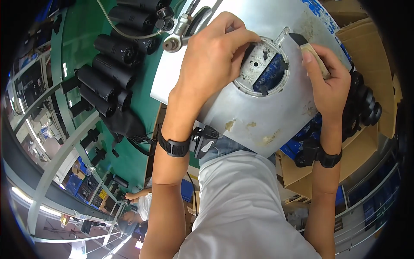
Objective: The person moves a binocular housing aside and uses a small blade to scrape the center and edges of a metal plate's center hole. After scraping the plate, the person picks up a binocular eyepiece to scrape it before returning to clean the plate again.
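Head view: a round part is fitted into the plate's opening, a brush waiting beside it.
The left hand (215,56) pinches the round metal part (262,65) in the metal plate (241,108) above the green tabletop (129,164); the right hand (330,75) grips a small brush (311,51). If the pinch slips, the part may tilt and jam; the brush could smear the plate.
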A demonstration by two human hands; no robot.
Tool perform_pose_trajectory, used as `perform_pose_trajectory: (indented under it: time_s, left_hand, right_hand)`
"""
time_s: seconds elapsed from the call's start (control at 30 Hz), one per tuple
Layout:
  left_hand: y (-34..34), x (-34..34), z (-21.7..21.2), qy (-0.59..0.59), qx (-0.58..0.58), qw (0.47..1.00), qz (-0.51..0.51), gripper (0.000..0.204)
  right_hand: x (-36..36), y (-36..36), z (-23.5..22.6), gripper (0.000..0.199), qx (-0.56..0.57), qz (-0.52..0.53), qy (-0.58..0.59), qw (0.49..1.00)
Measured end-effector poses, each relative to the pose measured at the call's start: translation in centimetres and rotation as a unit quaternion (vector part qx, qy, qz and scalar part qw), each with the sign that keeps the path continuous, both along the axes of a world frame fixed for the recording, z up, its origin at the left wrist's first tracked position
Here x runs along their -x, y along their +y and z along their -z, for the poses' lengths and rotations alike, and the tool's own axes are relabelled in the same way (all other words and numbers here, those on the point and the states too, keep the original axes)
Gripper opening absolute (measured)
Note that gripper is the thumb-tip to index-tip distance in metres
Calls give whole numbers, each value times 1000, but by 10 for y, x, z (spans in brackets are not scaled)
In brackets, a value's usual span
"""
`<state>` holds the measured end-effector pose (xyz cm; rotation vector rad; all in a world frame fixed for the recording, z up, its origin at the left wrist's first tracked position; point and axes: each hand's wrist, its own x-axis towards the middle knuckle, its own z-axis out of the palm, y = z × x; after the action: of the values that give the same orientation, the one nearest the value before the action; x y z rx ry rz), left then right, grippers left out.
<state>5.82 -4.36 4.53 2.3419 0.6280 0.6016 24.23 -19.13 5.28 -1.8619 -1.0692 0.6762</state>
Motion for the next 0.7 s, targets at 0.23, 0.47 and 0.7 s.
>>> perform_pose_trajectory:
  time_s: [0.23, 0.47, 0.7]
  left_hand:
    - [4, -1, -11, 31, 95, 995, 19, 18]
    - [4, -2, -5, -1, 92, 996, 6, 14]
    - [-8, 2, -7, -32, 121, 992, -34, 24]
  right_hand:
    - [-2, 4, -1, 15, 0, 8, -18, 1000]
    - [4, 10, -13, 15, 36, -7, -49, 998]
    - [26, 25, -31, 32, 53, -105, -120, 986]
